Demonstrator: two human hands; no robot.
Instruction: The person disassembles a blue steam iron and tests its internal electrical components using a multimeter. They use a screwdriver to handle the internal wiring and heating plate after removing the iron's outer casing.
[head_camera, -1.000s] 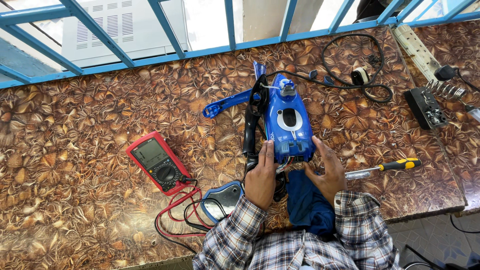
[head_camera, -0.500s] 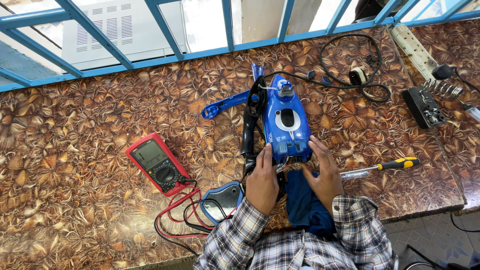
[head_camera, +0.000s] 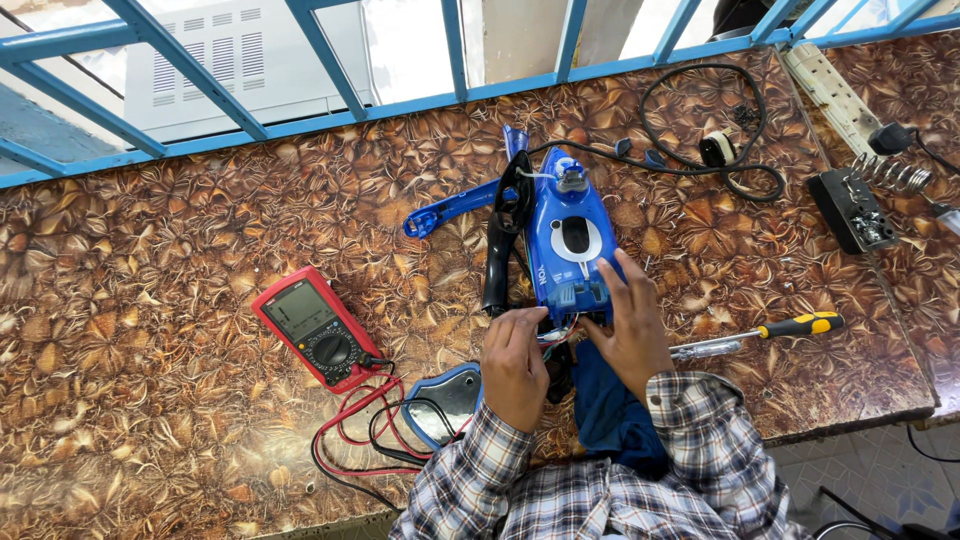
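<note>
Brown patterned worktop under blue window bars.

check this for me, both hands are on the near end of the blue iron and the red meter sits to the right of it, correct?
Not quite. The head view shows the red meter to the left of the blue iron, not the right. The left hand and right hand are indeed at its near end.
</note>
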